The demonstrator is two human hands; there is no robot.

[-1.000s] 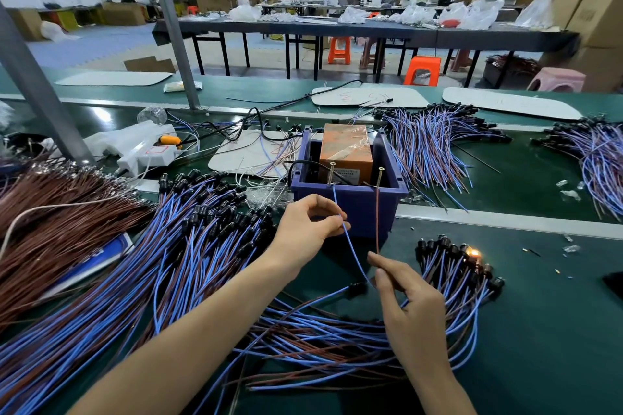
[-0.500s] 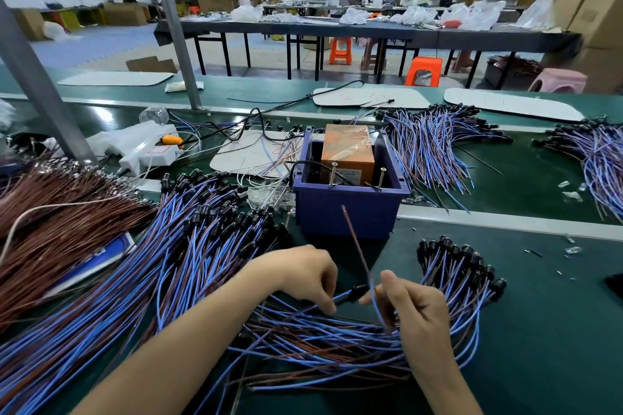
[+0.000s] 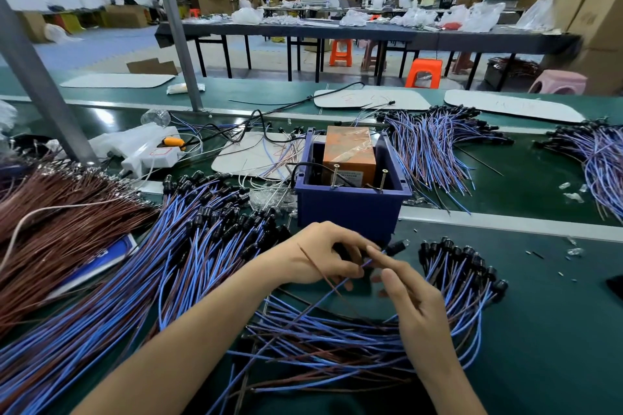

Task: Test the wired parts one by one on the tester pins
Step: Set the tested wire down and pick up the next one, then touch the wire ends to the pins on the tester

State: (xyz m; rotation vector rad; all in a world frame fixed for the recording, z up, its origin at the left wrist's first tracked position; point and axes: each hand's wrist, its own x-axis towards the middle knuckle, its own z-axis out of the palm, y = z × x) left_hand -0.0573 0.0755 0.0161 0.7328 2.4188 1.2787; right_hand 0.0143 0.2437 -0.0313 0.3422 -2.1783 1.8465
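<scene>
The left grip is curled round one wired part. It pinches just behind the black cap, so the clear tip pokes out to its right and both leads trail free. The right grip is loose, with fingers nearly straight and the index tip touching the blue lead. This is probably to part it from the brown lead so each can meet its own pin. The pins, two upright screws in the blue box, stand just beyond both grips. The part is slight: black cap, clear bulb, two thin leads. A fanned pile lies under the right grip on the counter.
</scene>
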